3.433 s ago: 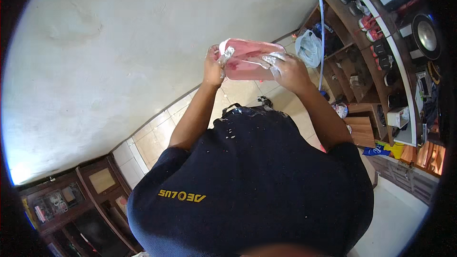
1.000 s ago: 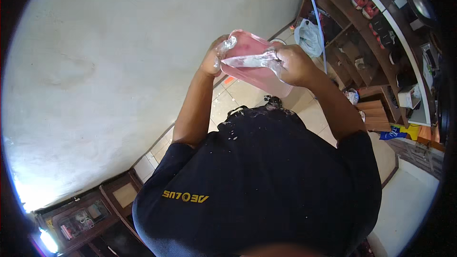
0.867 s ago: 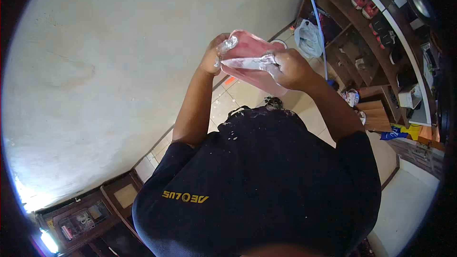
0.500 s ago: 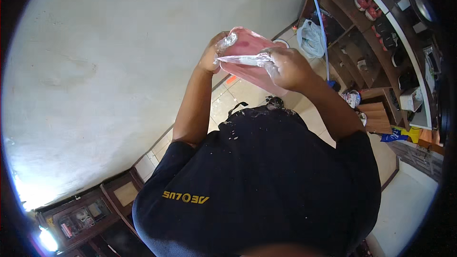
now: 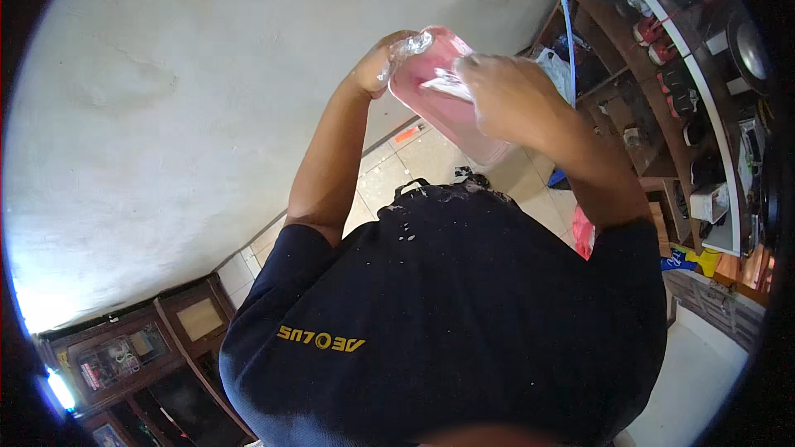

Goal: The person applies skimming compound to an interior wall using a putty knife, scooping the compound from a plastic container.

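Note:
I hold a pink rectangular tray (image 5: 454, 126) up in front of my chest, tilted with one end toward the floor. My left hand (image 5: 374, 66) grips its upper left corner, where crumpled clear plastic film (image 5: 407, 45) bunches under the fingers. My right hand (image 5: 507, 95), blurred, lies over the tray's right side and pinches a strip of the same film (image 5: 443, 83). My dark blue shirt (image 5: 447, 314) has wet spots near the collar.
Dark wooden shelves (image 5: 662, 116) on the right hold shoes, bags and small boxes, with a blue pipe (image 5: 568, 41) beside them. A pale plastered wall (image 5: 182, 99) fills the left. There is a tiled floor (image 5: 414, 157) below, and a glass-door cabinet (image 5: 124, 356) at the lower left.
My right hand has slid across the tray's face, pulling the film with it. The tray has tipped more steeply, and both arms stay raised.

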Demonstrator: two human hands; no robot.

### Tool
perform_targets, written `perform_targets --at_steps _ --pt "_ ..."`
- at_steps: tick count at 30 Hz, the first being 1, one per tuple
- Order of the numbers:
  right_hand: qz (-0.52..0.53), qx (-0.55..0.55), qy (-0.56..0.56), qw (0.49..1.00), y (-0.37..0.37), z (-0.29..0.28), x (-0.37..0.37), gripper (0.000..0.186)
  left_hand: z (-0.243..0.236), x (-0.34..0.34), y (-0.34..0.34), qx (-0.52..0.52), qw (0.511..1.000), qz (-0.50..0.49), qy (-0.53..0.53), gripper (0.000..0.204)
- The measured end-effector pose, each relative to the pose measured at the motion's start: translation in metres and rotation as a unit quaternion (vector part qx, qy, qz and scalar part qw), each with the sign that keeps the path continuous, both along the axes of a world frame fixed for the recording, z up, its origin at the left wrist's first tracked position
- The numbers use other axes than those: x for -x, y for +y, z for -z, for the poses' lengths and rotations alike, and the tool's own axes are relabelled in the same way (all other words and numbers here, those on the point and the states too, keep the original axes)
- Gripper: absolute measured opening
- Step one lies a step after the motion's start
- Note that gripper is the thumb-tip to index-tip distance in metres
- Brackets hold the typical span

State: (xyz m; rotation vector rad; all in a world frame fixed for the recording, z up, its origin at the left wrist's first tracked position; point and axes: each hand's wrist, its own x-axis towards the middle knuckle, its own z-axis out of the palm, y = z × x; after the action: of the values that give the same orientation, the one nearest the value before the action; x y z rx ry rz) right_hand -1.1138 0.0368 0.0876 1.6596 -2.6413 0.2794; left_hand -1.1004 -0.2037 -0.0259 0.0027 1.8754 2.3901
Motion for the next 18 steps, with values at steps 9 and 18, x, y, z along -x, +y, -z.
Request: perform_targets --at_steps 9,18 --pt "-0.065 -0.084 -0.017 0.994 -0.021 -0.026 -0.009 0.020 -0.039 -0.011 0.004 -0.008 0.999 0.044 -0.023 0.052" --pt "-0.091 -0.106 -0.005 0.990 -0.005 -0.043 -0.007 0.016 -0.052 -0.013 0.008 0.023 0.999 0.019 -0.012 0.053"
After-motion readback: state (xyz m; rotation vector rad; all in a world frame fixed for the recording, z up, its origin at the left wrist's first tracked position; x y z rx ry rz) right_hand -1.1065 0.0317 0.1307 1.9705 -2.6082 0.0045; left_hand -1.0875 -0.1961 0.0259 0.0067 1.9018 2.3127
